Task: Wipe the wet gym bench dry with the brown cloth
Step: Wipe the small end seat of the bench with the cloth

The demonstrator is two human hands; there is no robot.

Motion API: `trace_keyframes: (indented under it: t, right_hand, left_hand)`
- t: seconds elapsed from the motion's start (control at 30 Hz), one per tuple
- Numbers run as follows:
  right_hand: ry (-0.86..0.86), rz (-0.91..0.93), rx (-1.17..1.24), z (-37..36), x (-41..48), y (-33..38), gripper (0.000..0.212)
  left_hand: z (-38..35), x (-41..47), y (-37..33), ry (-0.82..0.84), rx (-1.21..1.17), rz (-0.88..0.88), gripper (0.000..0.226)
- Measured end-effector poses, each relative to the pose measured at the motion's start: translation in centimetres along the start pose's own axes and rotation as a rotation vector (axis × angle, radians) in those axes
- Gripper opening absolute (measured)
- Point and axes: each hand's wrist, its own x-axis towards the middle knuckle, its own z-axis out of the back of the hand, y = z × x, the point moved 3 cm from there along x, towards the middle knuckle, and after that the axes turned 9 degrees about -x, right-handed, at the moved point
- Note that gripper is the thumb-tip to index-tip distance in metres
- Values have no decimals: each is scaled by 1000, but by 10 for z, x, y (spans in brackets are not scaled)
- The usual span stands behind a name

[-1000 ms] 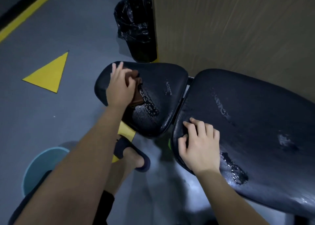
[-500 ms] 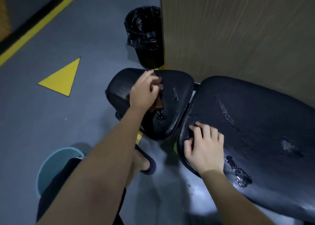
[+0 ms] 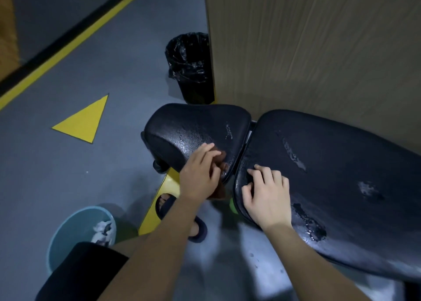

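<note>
The black gym bench has a small seat pad on the left and a long back pad on the right. Water patches glisten on both, with a puddle near the long pad's front edge. My left hand presses the brown cloth at the seat pad's near right edge; most of the cloth is hidden under my fingers. My right hand rests flat on the near left end of the long pad, fingers spread, holding nothing.
A black bin with a bag liner stands behind the seat pad, beside a tall wooden panel. A light blue bucket sits on the grey floor at lower left. My sandalled foot is below the seat.
My left hand has dragged the cloth from the far left of the seat pad across to its near right edge. My right hand has stayed put on the long pad.
</note>
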Motion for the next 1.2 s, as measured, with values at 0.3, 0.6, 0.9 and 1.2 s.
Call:
trace_keyframes:
  t: [0.3, 0.6, 0.9, 1.2]
  right_hand:
    - [-82, -2, 9, -5, 5, 1, 38]
    - [-64, 5, 17, -8, 9, -1, 38]
    - [5, -18, 29, 0, 8, 0, 35]
    - [78, -10, 4, 3, 2, -1, 38]
  left_hand:
    - [8, 123, 53, 25, 6, 189, 31]
    - [-19, 205, 59, 86, 134, 251, 29]
    - [-16, 113, 21, 143, 156, 14, 41]
    - [-6, -8, -16, -38, 66, 130, 48]
